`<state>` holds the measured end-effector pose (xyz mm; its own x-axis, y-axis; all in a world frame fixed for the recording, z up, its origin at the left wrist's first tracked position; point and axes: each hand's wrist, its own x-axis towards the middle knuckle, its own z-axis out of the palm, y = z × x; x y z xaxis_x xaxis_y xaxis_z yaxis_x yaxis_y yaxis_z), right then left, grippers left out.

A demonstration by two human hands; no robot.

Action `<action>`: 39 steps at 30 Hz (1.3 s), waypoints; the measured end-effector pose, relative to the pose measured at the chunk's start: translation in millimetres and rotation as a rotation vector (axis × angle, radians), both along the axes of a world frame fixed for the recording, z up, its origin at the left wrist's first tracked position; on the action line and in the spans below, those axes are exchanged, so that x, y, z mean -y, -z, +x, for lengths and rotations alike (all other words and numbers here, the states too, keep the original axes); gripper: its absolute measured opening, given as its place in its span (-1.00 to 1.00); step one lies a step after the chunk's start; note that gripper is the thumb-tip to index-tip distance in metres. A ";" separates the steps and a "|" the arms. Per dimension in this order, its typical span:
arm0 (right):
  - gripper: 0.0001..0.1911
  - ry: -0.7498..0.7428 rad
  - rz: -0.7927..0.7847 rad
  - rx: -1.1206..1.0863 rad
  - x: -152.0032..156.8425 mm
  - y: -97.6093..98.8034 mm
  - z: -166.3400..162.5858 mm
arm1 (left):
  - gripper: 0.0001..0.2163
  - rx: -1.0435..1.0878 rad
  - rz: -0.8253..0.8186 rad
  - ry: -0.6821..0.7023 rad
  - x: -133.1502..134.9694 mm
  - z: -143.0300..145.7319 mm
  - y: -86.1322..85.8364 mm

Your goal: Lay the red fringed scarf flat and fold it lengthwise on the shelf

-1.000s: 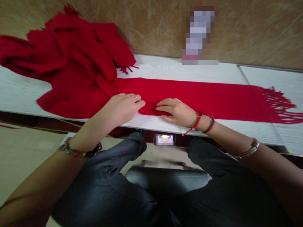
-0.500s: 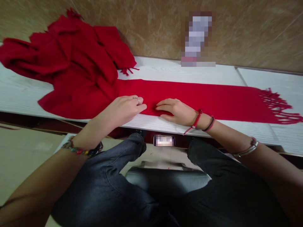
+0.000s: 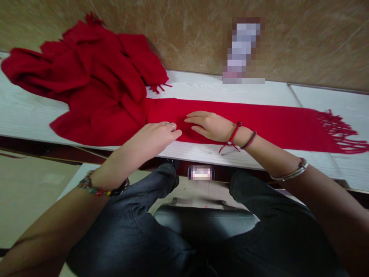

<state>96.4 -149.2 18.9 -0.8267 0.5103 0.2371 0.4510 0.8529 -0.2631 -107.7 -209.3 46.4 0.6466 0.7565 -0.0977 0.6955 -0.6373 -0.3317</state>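
A red scarf (image 3: 259,123) lies flat along the white tabletop, its fringe spread at the right end. At its left it meets a crumpled heap of red cloth (image 3: 100,77) of the same colour, with fringe at the back. My left hand (image 3: 160,134), wearing a ring, is closed with curled fingers against the scarf's front part beside the heap; the fingertips are mostly hidden. Just to the right, my right hand (image 3: 209,125) lies over the scarf with fingers stretched out and thumb apart, gripping nothing.
A brown marbled wall (image 3: 196,34) rises behind the white tabletop (image 3: 201,82), with a blurred-out object (image 3: 243,50) against it. Below the front edge are my legs, a dark stool seat (image 3: 204,221) and a small blurred-out item (image 3: 201,172).
My right hand has shifted slightly left and away from me across the scarf, with its fingers straighter. My left hand stays nearly in place, and the scarf lies as before.
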 end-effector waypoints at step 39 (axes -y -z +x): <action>-0.43 0.194 -0.043 0.174 -36.0 18.3 -14.7 | -0.76 0.084 0.118 0.213 0.3 13.6 3.8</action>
<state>81.7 -113.2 0.5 -0.7386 0.6701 0.0745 0.6470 0.7355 -0.2013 -94.0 -209.7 42.6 0.7945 0.6056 0.0443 0.5783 -0.7324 -0.3595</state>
